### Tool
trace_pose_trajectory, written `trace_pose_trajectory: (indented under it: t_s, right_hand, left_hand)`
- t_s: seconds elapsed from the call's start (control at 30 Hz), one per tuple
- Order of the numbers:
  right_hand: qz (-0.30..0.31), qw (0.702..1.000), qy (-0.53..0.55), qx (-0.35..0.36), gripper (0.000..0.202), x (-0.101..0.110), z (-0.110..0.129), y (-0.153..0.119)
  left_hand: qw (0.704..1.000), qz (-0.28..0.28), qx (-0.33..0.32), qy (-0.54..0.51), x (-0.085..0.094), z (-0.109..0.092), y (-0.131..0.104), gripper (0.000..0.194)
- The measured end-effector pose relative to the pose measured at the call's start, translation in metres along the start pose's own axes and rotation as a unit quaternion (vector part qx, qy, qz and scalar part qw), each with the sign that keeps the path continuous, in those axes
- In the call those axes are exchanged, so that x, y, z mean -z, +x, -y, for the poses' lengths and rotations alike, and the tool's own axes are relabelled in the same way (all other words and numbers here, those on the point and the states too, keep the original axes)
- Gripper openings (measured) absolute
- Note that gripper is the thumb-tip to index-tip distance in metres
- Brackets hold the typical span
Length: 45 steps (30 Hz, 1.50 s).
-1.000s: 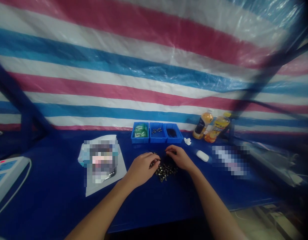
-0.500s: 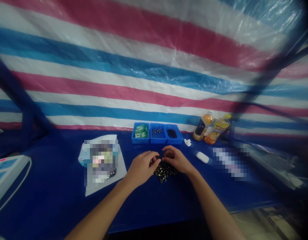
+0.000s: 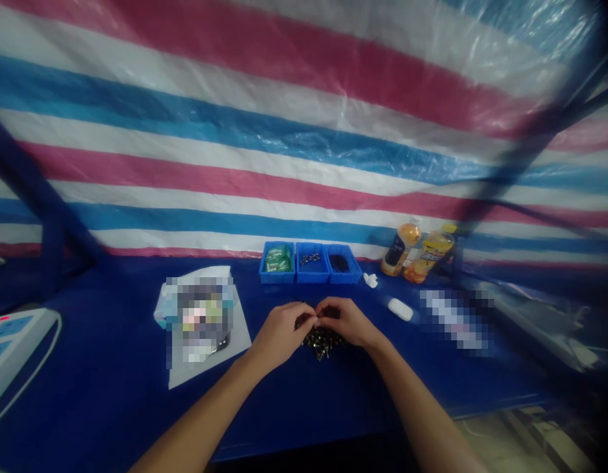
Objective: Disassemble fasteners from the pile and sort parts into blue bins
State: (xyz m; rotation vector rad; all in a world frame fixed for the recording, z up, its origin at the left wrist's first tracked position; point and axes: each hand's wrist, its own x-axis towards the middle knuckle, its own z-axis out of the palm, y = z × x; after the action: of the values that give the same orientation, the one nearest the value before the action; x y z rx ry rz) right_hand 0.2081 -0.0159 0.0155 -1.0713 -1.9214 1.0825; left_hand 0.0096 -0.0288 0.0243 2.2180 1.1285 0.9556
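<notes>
Small brass-and-dark metal pieces lie in a pile [image 3: 323, 343] on the blue tabletop [image 3: 304, 401]. Over the pile's far side, my left hand [image 3: 286, 327] has its thumb and fingers closed in a pinch. My right hand [image 3: 347, 320] pinches too, and its fingertips meet those of the left. Anything between the fingertips is too small or hidden to make out. Part of the pile is covered by my hands.
Behind my hands stand three blue bins: one with green packets [image 3: 278, 257], one with small metal parts [image 3: 311, 259], one with dark pieces [image 3: 341, 264]. Two bottles [image 3: 401, 249], a white case [image 3: 400, 309] and crumpled tissue [image 3: 370, 280] are right; a paper sheet [image 3: 239, 335] and power strip [image 3: 18, 348] left.
My right hand has moved slightly down and left, and its fingers have closed to meet the left fingertips. The left hand has hardly moved.
</notes>
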Motion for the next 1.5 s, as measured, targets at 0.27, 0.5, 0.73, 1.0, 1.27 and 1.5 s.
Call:
trace_pose_trajectory:
  t_s: [0.27, 0.5, 0.73, 1.0, 1.27, 1.5]
  right_hand:
    - [0.008, 0.995, -0.055, 0.080, 0.021, 0.003, 0.007, 0.001]
    - [-0.049, 0.992, 0.093, 0.068, 0.018, 0.013, -0.002, -0.001]
    - [-0.110, 0.978, 0.175, 0.010, 0.032, 0.015, -0.015, 0.001]
    - [-0.100, 0.986, -0.134, -0.012, 0.037, 0.012, -0.012, 0.003]
    - [-0.202, 0.971, -0.093, -0.085, 0.044, 0.017, -0.031, 0.008]
    - [-0.241, 0.964, 0.026, -0.106, 0.044, 0.022, -0.034, 0.011]
  left_hand:
    - [0.999, -0.039, -0.012, -0.021, -0.001, 0.002, 0.000, 0.013]
    - [0.996, -0.088, 0.010, -0.013, 0.009, -0.004, 0.001, 0.022]
    - [0.997, -0.074, -0.007, 0.000, 0.010, -0.006, 0.001, 0.024]
    - [0.998, -0.055, -0.008, 0.000, 0.008, -0.006, 0.001, 0.020]
    - [0.999, -0.041, -0.014, 0.000, 0.007, -0.006, 0.001, 0.022]
    - [0.999, -0.040, -0.006, 0.001, 0.008, -0.005, 0.001, 0.020]
